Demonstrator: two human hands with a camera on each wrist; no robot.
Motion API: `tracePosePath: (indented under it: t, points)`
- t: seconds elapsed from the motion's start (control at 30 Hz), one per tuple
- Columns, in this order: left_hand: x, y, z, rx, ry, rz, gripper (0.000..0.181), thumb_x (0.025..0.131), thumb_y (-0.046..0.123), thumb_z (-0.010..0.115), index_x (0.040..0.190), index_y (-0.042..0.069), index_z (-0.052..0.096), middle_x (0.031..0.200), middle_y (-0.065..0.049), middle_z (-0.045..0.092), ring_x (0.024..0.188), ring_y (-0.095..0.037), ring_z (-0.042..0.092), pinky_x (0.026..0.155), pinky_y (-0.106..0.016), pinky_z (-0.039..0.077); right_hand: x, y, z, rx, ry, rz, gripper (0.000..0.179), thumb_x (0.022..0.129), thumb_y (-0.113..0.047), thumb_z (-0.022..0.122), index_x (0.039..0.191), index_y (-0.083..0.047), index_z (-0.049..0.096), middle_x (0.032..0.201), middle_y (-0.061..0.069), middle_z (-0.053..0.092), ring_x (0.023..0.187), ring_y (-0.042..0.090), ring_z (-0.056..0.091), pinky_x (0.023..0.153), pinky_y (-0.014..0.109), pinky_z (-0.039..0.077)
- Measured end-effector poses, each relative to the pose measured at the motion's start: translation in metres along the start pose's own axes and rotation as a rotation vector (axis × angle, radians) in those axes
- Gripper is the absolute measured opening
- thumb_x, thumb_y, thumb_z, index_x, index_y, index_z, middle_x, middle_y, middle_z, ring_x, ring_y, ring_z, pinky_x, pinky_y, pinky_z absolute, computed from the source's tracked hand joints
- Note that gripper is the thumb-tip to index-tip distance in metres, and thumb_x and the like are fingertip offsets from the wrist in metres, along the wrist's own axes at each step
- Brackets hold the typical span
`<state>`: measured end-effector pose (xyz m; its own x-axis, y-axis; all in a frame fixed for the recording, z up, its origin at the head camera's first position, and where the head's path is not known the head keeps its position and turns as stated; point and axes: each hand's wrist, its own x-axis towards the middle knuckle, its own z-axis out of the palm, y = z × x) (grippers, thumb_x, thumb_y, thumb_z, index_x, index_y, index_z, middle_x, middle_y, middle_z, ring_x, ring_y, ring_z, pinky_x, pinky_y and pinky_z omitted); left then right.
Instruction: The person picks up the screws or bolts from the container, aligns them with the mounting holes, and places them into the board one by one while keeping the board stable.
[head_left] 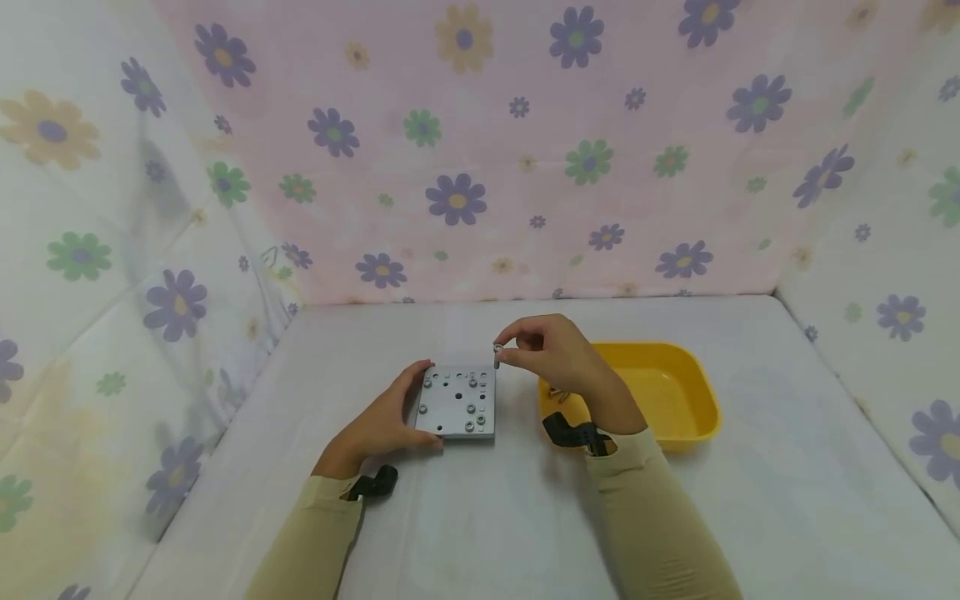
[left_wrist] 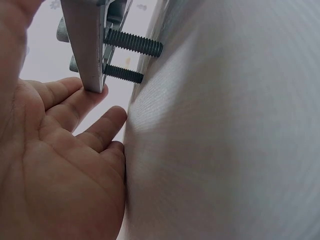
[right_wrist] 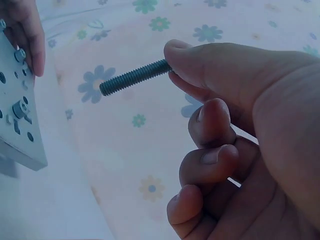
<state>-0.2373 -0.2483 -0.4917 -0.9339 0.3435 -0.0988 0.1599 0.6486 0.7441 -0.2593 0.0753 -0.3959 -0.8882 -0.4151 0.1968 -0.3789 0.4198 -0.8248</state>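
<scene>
My left hand [head_left: 381, 423] grips a square metal plate [head_left: 448, 398] along its left side, thumb at the front edge and fingers toward the back. Several socket head bolts [head_left: 471, 409] sit in holes of the plate, among other open holes. Below the plate, threaded shanks [left_wrist: 134, 42] stick out in the left wrist view, over the white surface. Between thumb and index finger, my right hand [head_left: 557, 354] pinches another socket head bolt [right_wrist: 135, 78]. It hangs thread down just beyond the plate's far right corner.
A yellow tray [head_left: 708, 400] stands on the white table [head_left: 480, 533], right of the plate and partly behind my right forearm. A few small brass-coloured pieces [head_left: 558, 395] lie in its left end. Flowered cloth [head_left: 495, 150] walls the table at the back and sides.
</scene>
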Motion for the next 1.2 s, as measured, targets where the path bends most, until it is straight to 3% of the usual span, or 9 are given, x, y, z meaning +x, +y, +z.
tracePosePath:
  t: [0.27,0.57,1.2]
  points:
    - [0.002,-0.001,0.001,0.002,0.011,-0.018,0.141,0.053,0.054,0.101,0.165,0.032,0.017,0.172,0.007,0.02,0.161,-0.021,0.014,0.129,-0.052,0.015,0.003,-0.005,0.012,-0.022,0.036,0.016,0.009,0.093,-0.034,0.078,0.101,-0.033,0.078,0.086,-0.001,0.06,0.075,0.022,0.054,0.062,0.032,0.043]
    - [0.001,0.002,-0.001,-0.026,-0.006,-0.005,0.14,0.055,0.05,0.101,0.165,0.029,0.018,0.172,0.004,0.02,0.161,-0.023,0.015,0.129,-0.055,0.015,0.008,-0.008,0.031,-0.07,0.047,0.032,0.011,0.092,-0.034,0.079,0.103,-0.034,0.08,0.111,-0.012,0.066,0.105,0.019,0.06,0.084,0.038,0.055]
    - [-0.001,0.004,-0.003,-0.043,-0.013,0.016,0.139,0.056,0.048,0.101,0.165,0.025,0.018,0.173,0.0,0.02,0.161,-0.025,0.013,0.129,-0.056,0.013,0.012,-0.007,0.061,-0.052,0.015,0.108,0.009,0.093,-0.036,0.078,0.101,-0.038,0.08,0.121,-0.012,0.064,0.118,0.018,0.058,0.101,0.046,0.054]
